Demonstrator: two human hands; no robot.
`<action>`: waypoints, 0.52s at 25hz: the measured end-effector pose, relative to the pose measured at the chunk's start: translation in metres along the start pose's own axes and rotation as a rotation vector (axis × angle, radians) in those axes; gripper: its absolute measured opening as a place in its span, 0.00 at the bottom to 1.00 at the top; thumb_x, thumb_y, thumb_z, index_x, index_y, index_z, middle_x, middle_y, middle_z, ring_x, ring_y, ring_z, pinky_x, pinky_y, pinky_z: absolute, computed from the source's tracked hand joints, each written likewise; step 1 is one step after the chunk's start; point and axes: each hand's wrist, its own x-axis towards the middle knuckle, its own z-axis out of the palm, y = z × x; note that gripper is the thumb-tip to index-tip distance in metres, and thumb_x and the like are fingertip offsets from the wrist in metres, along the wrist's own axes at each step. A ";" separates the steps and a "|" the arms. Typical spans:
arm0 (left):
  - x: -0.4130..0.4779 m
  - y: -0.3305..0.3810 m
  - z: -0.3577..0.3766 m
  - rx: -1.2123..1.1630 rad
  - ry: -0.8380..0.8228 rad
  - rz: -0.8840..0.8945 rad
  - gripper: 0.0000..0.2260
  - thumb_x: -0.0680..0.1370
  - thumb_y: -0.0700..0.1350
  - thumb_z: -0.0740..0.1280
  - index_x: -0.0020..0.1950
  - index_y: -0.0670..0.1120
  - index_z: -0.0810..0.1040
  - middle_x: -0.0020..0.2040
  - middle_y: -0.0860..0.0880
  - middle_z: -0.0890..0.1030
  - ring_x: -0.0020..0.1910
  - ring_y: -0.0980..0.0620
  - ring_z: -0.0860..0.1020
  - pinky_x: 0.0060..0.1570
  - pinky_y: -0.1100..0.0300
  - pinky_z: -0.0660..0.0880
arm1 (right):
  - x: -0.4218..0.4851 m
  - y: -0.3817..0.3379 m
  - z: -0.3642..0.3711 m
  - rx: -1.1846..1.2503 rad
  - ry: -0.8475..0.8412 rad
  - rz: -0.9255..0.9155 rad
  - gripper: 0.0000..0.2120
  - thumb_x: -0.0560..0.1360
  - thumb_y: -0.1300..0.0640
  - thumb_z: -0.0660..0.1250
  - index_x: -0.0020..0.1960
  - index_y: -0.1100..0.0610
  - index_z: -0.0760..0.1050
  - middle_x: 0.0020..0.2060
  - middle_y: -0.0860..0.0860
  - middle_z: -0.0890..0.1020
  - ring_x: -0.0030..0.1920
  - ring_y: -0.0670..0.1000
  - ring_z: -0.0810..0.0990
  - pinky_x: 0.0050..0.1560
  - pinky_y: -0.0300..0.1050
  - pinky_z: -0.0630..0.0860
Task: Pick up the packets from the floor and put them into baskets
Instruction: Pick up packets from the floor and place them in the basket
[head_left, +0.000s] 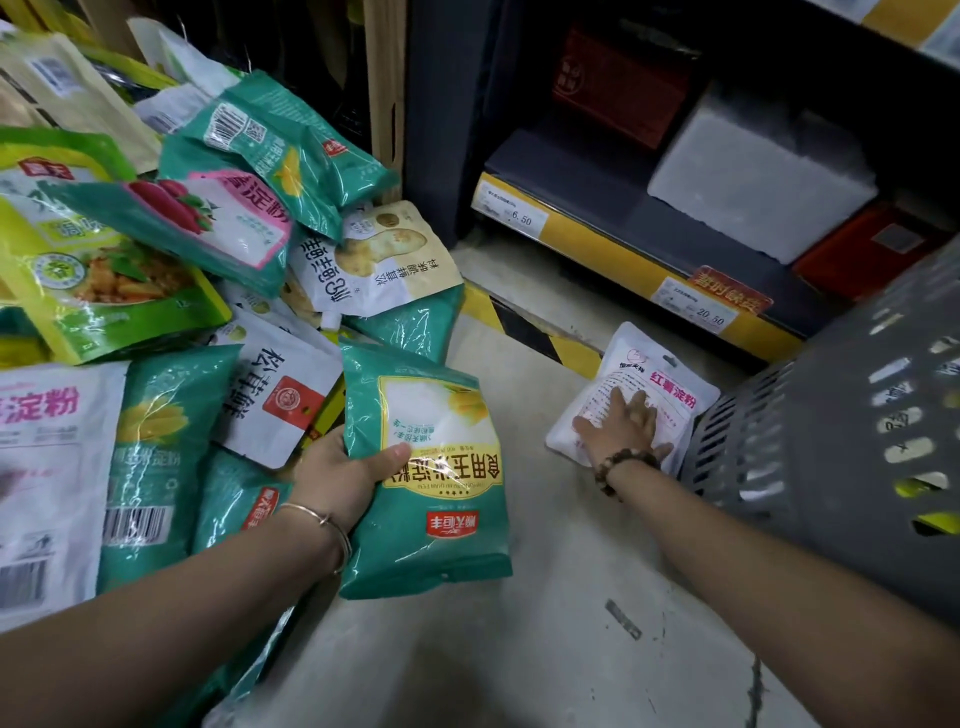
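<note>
My left hand (340, 475) grips a teal corn-starch packet (441, 499) by its left edge, thumb across its front, and holds it just above the floor. My right hand (621, 428) lies flat with spread fingers on a white packet with pink lettering (670, 387), which rests on the floor against the grey basket (831, 431). A heap of several teal, white and yellow-green packets (171, 291) covers the floor on the left.
A dark shelf unit with a yellow price rail (613, 249) stands behind, holding a white box (753, 176) and red boxes. Black-and-yellow hazard tape (530, 327) runs along the shelf foot. Bare concrete floor (519, 649) lies between my arms.
</note>
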 end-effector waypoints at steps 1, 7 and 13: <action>0.000 -0.002 -0.002 -0.003 -0.001 -0.005 0.06 0.72 0.35 0.71 0.46 0.44 0.80 0.41 0.42 0.84 0.38 0.41 0.82 0.42 0.46 0.79 | 0.003 0.002 0.006 -0.029 -0.041 -0.002 0.35 0.76 0.39 0.56 0.76 0.47 0.42 0.76 0.51 0.39 0.75 0.54 0.40 0.70 0.66 0.45; -0.002 -0.009 -0.015 -0.024 0.008 -0.025 0.05 0.73 0.35 0.70 0.44 0.44 0.79 0.36 0.44 0.84 0.31 0.46 0.83 0.28 0.56 0.78 | -0.006 0.003 0.026 -0.155 -0.088 -0.133 0.37 0.75 0.36 0.55 0.76 0.45 0.40 0.75 0.51 0.37 0.75 0.54 0.37 0.68 0.68 0.42; -0.004 -0.008 -0.028 -0.056 0.040 -0.016 0.04 0.73 0.34 0.69 0.43 0.42 0.79 0.33 0.45 0.84 0.28 0.47 0.82 0.24 0.58 0.77 | -0.038 0.006 0.024 -0.361 -0.158 -0.392 0.36 0.75 0.37 0.56 0.76 0.45 0.43 0.76 0.49 0.38 0.75 0.51 0.39 0.69 0.67 0.44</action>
